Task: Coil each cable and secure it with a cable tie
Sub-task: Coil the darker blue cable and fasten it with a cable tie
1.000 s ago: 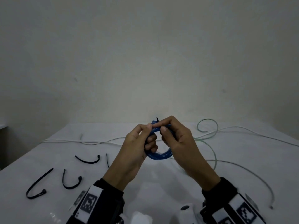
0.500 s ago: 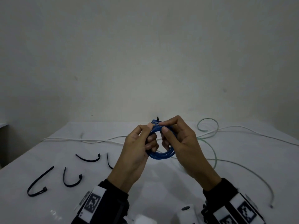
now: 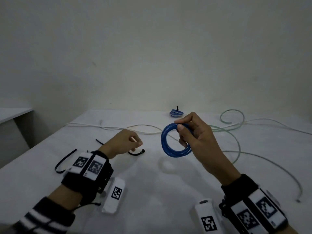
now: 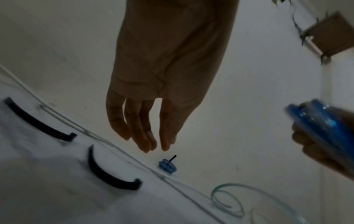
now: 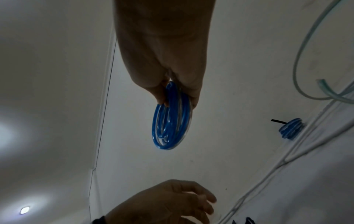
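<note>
Done: one tied blue coil at the tabletop's far edge; in progress: untied blue coil pinched aloft in right hand, left hand loose-fingered and empty above a black cable tie; outstanding: white cable and green cable loose along the far side.

Two blue coils (one tied), four black ties.

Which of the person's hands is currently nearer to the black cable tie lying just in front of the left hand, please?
Left. The left hand hovers directly over the black cable tie, fingers relaxed. The right hand is off to its right, holding the blue coil above the table.
</note>
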